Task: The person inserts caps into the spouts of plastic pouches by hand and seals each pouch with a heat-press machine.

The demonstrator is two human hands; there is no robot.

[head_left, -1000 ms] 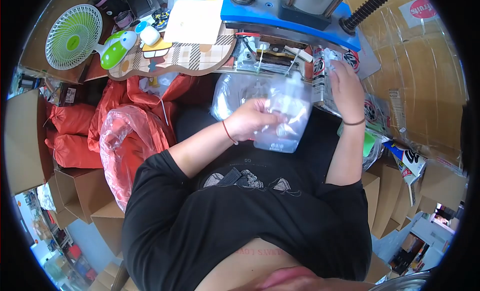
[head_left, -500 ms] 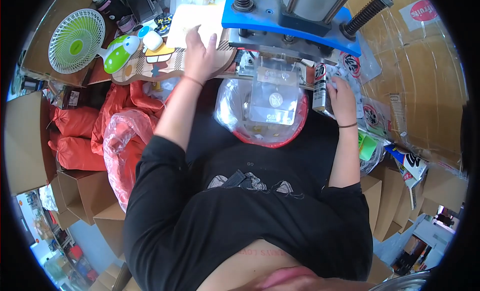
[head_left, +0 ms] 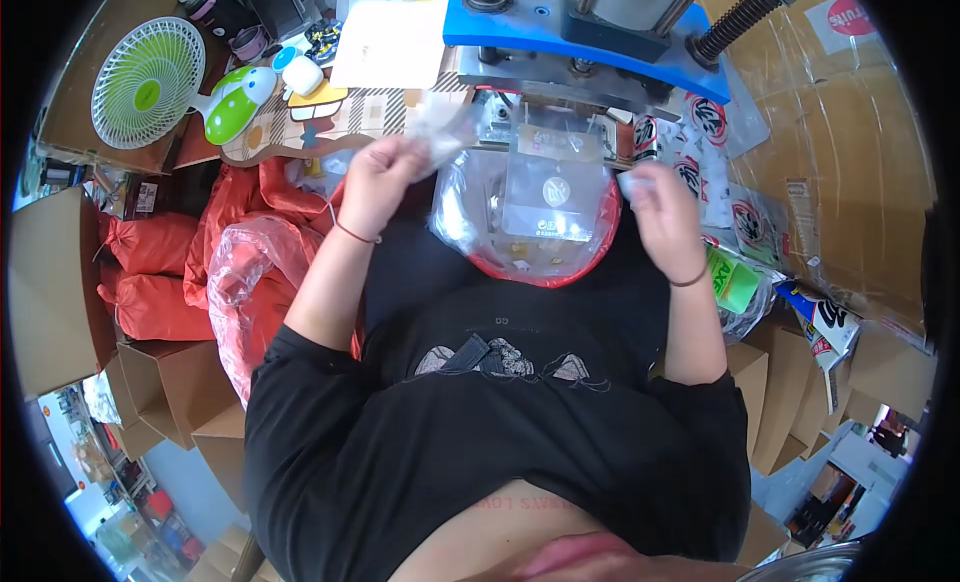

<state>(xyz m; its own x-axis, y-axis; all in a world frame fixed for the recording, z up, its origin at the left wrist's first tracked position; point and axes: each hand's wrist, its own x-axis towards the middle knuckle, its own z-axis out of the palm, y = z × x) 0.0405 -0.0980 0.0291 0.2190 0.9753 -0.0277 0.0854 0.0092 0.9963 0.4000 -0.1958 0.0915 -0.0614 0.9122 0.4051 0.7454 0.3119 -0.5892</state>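
My left hand is closed in a pinch on a translucent plastic piece, smeared by motion, in front of the table edge. My right hand has its fingers drawn together at the right of the bin, with a small whitish bit at the fingertips that I cannot make out. Between the hands, a clear printed plastic sheet hangs from under the blue press. Below it stands a red-rimmed bin lined with clear plastic.
A white sheet lies on the patterned table mat. A green-and-white fan stands at the left, above red bags. Clear printed plastic pieces lie beside a large cardboard box at the right.
My left hand has come off the white sheet toward me and now holds the plastic piece. My right hand has moved slightly left and toward me, away from the printed pieces at the right.
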